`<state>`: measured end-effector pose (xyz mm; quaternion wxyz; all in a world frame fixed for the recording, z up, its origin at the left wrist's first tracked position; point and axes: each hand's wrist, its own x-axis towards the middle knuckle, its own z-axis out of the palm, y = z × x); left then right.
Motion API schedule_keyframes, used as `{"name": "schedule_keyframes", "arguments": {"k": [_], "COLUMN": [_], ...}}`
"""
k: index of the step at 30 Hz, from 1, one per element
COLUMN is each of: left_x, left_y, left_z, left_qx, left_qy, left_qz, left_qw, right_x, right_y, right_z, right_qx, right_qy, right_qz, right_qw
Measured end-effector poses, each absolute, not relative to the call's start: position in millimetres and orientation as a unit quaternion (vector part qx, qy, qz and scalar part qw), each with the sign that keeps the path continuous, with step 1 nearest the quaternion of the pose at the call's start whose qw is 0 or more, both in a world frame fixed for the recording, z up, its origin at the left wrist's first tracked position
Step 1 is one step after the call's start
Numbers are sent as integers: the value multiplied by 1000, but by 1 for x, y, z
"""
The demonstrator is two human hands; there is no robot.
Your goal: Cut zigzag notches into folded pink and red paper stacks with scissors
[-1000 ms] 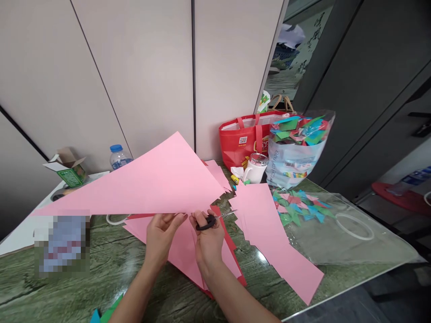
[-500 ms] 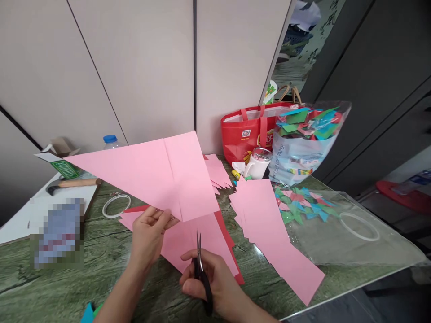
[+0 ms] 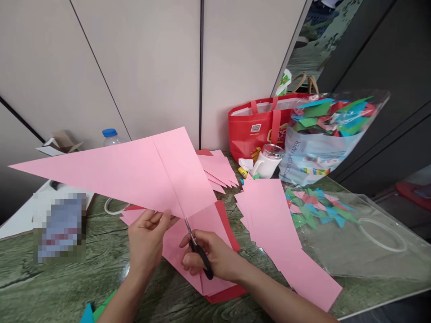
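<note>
Between the thumb and fingers of my left hand [image 3: 148,235] is the lower edge of a large pink sheet of paper [image 3: 134,172], held up above the table. A crease runs across the sheet toward its lower edge. My right hand [image 3: 210,255] is closed on black-handled scissors [image 3: 201,258], and their tips meet the paper's lower edge at the crease. Below my hands lies a stack of pink and red paper [image 3: 215,237]. To the right, pink strips [image 3: 269,224] lie overlapped in a fan.
A red bag [image 3: 245,130], a white mug [image 3: 268,161] and a clear bag of coloured paper pieces [image 3: 323,143] stand at the back. Small paper scraps [image 3: 316,208] lie on a plastic sheet [image 3: 353,251]. A tape roll [image 3: 109,208] sits left.
My right hand has brought the scissors up to the crease at the paper's lower edge. The pink sheet has shifted left. The view has turned slightly.
</note>
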<state>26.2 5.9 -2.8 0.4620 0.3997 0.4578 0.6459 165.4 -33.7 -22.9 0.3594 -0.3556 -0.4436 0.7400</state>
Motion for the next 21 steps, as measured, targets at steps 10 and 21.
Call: {"name": "schedule_keyframes", "arguments": {"k": [10,21], "left_x": [29,31], "left_y": [3,0], "left_z": [-6,-9], "left_qx": [389,426], "left_qy": [481,485], "left_qz": [600,584], "left_qw": [507,493], "right_x": [180,184], "right_y": [-24,-27], "right_z": [-28,-29], "right_qx": [-323,-321], "right_qy": [-493,-487], "right_qz": [736,737], "right_qw": [333,342]}}
